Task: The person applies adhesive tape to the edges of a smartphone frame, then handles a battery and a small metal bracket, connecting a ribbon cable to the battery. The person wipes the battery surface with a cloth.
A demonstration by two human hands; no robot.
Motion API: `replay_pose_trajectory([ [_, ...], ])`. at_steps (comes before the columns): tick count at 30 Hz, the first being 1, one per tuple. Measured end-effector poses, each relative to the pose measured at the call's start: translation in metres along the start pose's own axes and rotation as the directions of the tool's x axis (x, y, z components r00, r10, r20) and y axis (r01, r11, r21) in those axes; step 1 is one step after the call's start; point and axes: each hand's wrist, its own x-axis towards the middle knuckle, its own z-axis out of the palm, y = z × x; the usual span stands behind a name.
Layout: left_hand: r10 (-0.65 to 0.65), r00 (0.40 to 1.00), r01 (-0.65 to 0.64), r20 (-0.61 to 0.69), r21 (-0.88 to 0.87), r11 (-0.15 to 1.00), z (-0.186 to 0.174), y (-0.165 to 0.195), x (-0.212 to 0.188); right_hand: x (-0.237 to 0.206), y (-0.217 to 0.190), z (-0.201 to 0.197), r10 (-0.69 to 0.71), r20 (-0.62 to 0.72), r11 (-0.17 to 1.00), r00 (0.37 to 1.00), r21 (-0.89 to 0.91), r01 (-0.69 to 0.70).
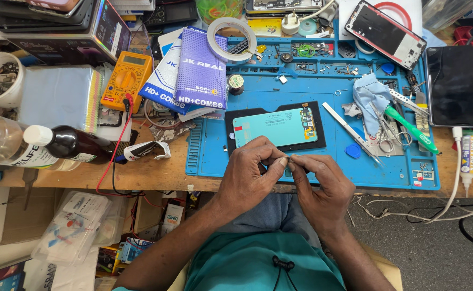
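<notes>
Both hands, left hand [250, 167] and right hand [317, 180], pinch one tiny dark part [289, 160] at six o'clock of the teal-backed phone screen [274, 126]; steady, light fingertip pressure seems wise.

The flat rectangular phone display panel [275, 127] lies on the blue rubber work mat [322, 167], just at 12 o'clock of both hands [287, 178]. Metal tweezers [353, 133] lie at 3 o'clock of it; the yellow plastic multimeter [126, 80] lies at 9 o'clock, off the mat.

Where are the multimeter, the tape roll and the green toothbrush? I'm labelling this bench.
multimeter [124, 81], head view, on its yellow body.
tape roll [216, 26], head view, on its white ring.
green toothbrush [408, 127], head view, on its handle.
</notes>
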Motion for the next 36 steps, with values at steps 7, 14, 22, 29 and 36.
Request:
replay_pose_trajectory([
  [7, -0.024, 1.0, 0.023, -0.004, -0.039, 0.999, 0.003, -0.004, 0.001, -0.003, 0.001, 0.0, -0.105, 0.0, 0.989, 0.994, -0.105, 0.105],
  [14, -0.037, 0.999, 0.037, -0.007, -0.045, 0.998, 0.004, -0.004, 0.001, -0.005, 0.002, -0.001, -0.111, 0.003, 0.988, 0.994, -0.11, 0.111],
  [22, -0.025, 1.0, 0.024, -0.011, -0.028, 0.999, 0.005, -0.005, 0.001, -0.006, 0.002, -0.001, -0.092, 0.011, 0.991, 0.996, -0.098, 0.093],
  [29, -0.018, 1.0, 0.018, -0.018, 0.0, 1.0, 0.005, -0.01, 0.002, -0.006, 0.0, 0.0, -0.145, 0.017, 0.981, 0.989, -0.124, 0.146],
  [36, -0.075, 0.997, 0.074, -0.006, -0.066, 0.995, 0.004, -0.01, 0.002, -0.007, 0.0, -0.001, -0.141, 0.03, 0.986, 0.99, -0.085, 0.143],
])
